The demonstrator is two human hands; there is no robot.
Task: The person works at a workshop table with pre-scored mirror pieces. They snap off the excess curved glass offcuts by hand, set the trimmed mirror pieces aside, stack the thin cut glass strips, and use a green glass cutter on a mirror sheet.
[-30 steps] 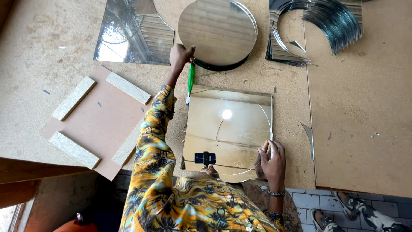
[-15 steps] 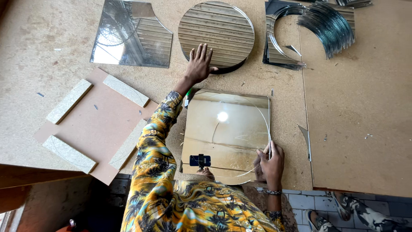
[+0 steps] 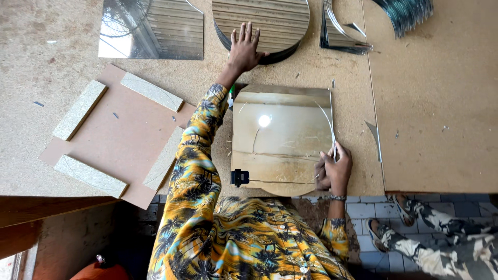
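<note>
A square mirror sheet [image 3: 282, 135] lies on the chipboard table [image 3: 430, 103] in front of me, with a curved line running down its right side. My right hand [image 3: 334, 171] pinches its right edge near the front corner. My left hand [image 3: 244, 49] lies flat with fingers spread on the near rim of a stack of round mirrors [image 3: 270, 18] behind the sheet. A green-handled tool [image 3: 230, 96] rests by the sheet's far left corner, partly hidden by my sleeve.
A cut mirror piece [image 3: 150, 28] lies at the back left. Curved mirror offcuts [image 3: 342, 31] and a stack of them [image 3: 410, 10] lie at the back right. A brown board with chipboard strips [image 3: 119, 135] sits left, a glass sliver [image 3: 374, 137] right. Another person's legs [image 3: 430, 233] stand past the table edge.
My left hand let go of the green-handled tool beside the sheet and moved onto the round mirror stack, now lying flat. My right hand has stayed on the sheet's right edge.
</note>
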